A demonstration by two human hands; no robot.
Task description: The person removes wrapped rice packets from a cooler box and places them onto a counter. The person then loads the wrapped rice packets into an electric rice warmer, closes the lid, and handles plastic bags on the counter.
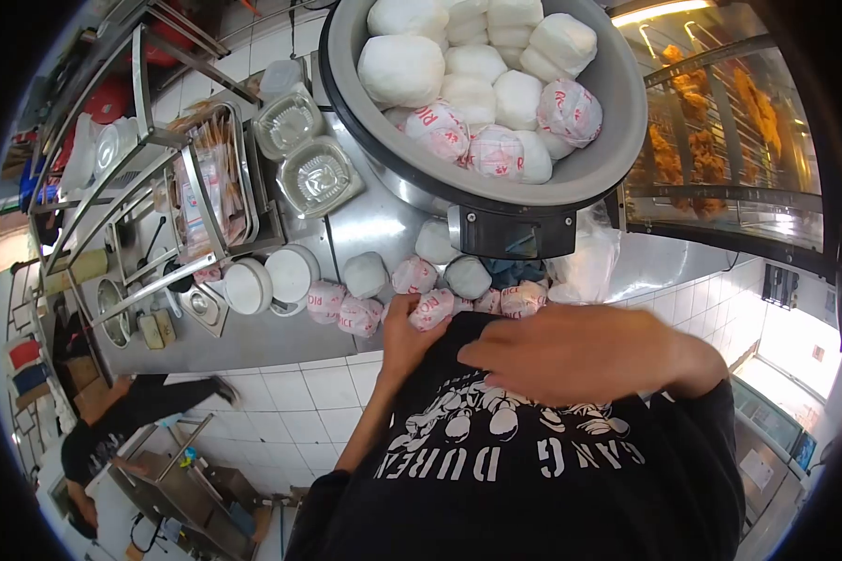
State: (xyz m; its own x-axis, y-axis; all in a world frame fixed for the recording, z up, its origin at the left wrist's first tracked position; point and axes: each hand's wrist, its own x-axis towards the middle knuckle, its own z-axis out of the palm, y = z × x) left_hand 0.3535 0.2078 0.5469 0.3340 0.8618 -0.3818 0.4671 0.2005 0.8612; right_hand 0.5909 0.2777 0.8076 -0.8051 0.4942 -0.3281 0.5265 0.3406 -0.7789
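My left hand (406, 344) is at the counter's front edge, its fingers closed around a paper-wrapped rice packet (432, 309) with pink print. More wrapped packets sit in a row beside it, among them a printed one (359, 316) and a plain white one (365, 275). In front of my chest hovers my right hand (571, 355), blurred by motion, its fingers pointing left. Whether those fingers hold anything is hidden. Beyond both hands stands a large round rice warmer (398, 154), heaped with white bundles (400, 71) and several printed ones (571, 112).
Clear plastic containers (320, 176) and round white tubs (293, 273) stand left of the warmer. A metal rack (206, 192) borders them. At right, a lit glass cabinet (720, 122) holds fried food. Another person (112, 425) stands at the far left.
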